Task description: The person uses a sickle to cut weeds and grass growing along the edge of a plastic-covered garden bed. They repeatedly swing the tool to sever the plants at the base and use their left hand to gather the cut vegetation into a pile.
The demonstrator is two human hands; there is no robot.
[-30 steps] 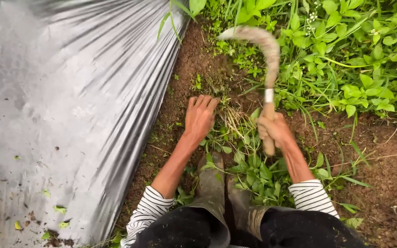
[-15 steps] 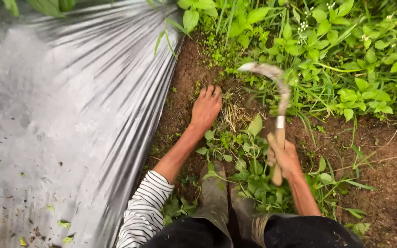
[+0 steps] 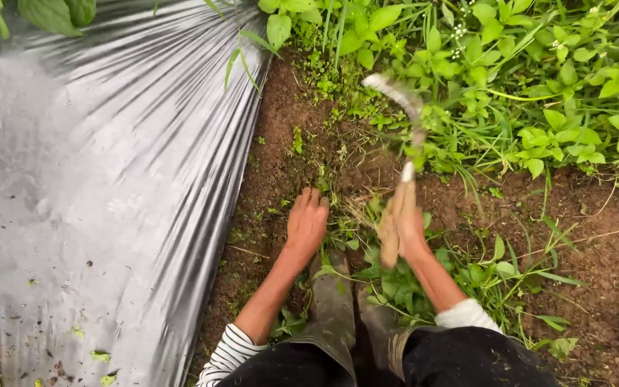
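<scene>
My right hand (image 3: 408, 223) grips the wooden handle of a sickle (image 3: 398, 115), whose curved blade points up and left over the soil and is blurred by motion. My left hand (image 3: 306, 223) lies flat on the ground with fingers together, touching small weeds (image 3: 352, 215) and dry grass between the two hands. Both arms wear striped sleeves. My two muddy boots (image 3: 334, 301) stand just below the hands.
A sheet of shiny black plastic mulch (image 3: 94, 193) covers the ground at left. A strip of bare brown soil (image 3: 281, 165) runs beside it. Dense green weeds (image 3: 524, 79) fill the top and right; more low weeds grow around my boots.
The camera view has shifted. The sickle has swung down and leftward, its blade now blurred. My left hand stays pressed on the ground by the weeds.
</scene>
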